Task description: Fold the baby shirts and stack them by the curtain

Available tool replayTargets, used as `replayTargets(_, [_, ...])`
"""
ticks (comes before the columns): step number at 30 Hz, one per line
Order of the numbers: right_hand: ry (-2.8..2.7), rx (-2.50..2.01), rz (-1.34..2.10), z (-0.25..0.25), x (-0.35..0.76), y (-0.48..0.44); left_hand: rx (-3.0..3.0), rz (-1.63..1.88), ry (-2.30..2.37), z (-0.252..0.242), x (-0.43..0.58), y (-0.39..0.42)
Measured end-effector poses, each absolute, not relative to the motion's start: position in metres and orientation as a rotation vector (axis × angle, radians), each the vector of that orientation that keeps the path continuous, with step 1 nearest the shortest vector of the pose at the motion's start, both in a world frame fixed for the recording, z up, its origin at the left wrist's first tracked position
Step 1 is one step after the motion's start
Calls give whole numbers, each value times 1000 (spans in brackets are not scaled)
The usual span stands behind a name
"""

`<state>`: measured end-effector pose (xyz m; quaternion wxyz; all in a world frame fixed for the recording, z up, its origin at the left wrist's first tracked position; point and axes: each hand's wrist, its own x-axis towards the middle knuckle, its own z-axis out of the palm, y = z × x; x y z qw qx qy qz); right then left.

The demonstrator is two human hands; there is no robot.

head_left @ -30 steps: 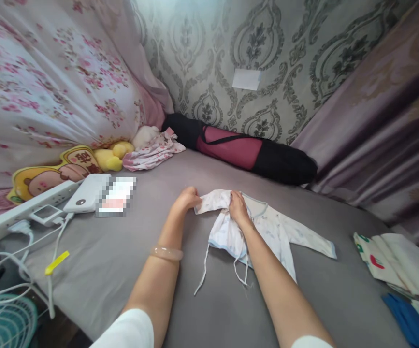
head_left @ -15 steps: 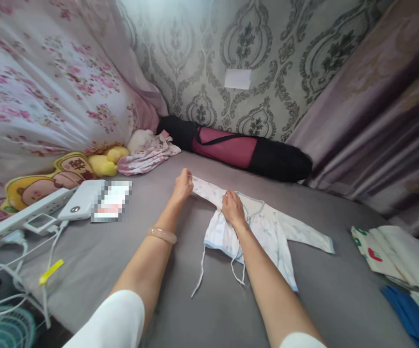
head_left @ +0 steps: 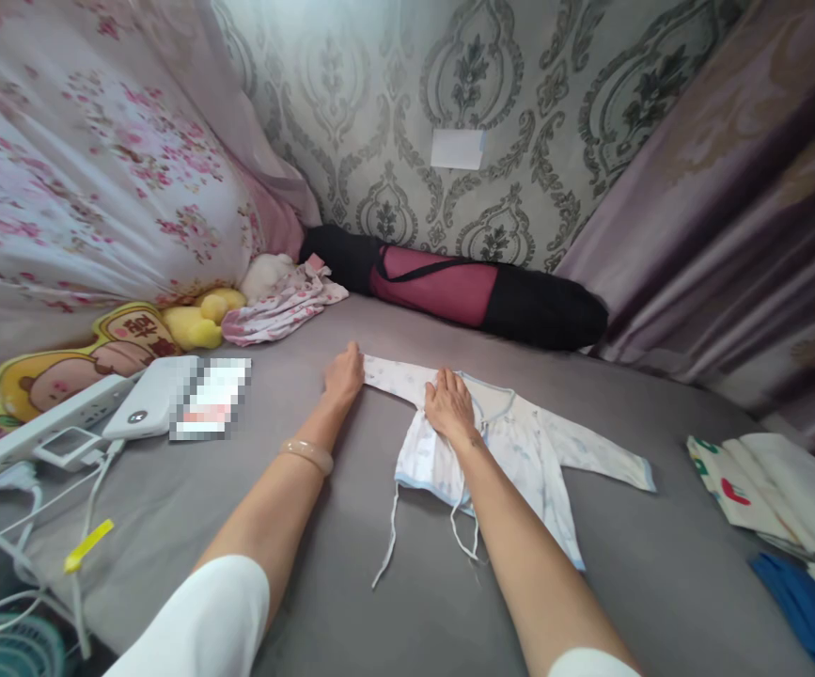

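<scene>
A small white baby shirt (head_left: 520, 447) with pale blue trim and loose tie strings lies spread on the grey bed sheet (head_left: 351, 564). My left hand (head_left: 344, 372) presses the cuff of the shirt's left sleeve onto the sheet, fingers together and lying flat. My right hand (head_left: 449, 406) rests flat on the shirt's shoulder near the neckline, fingers stretched out. The shirt's other sleeve lies stretched out to the right. A pale bangle (head_left: 306, 455) sits on my left wrist.
A black and maroon long bag (head_left: 470, 293) lies along the wallpapered wall. Left are a floral quilt (head_left: 75, 179), plush toys (head_left: 199, 320), a pink garment (head_left: 280, 310), a power bank (head_left: 149, 409), a power strip and cables. Folded clothes (head_left: 774, 498) sit at the right.
My left hand pulled the bunched sleeve out to the left and laid it flat on the sheet. My right hand stayed on the shirt and now lies flatter.
</scene>
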<state>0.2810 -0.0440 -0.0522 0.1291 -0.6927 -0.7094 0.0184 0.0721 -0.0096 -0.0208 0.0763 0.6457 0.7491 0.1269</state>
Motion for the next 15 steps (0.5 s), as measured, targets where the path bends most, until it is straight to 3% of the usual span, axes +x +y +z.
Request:
replayTargets(11, [-2061,-2017,65,-47,279,-49,2052,291,2440,-18,82,-6])
replayTargets(15, [-2043,-2033,70,-48,278,-48,2471,389,2101,-12,104,-11])
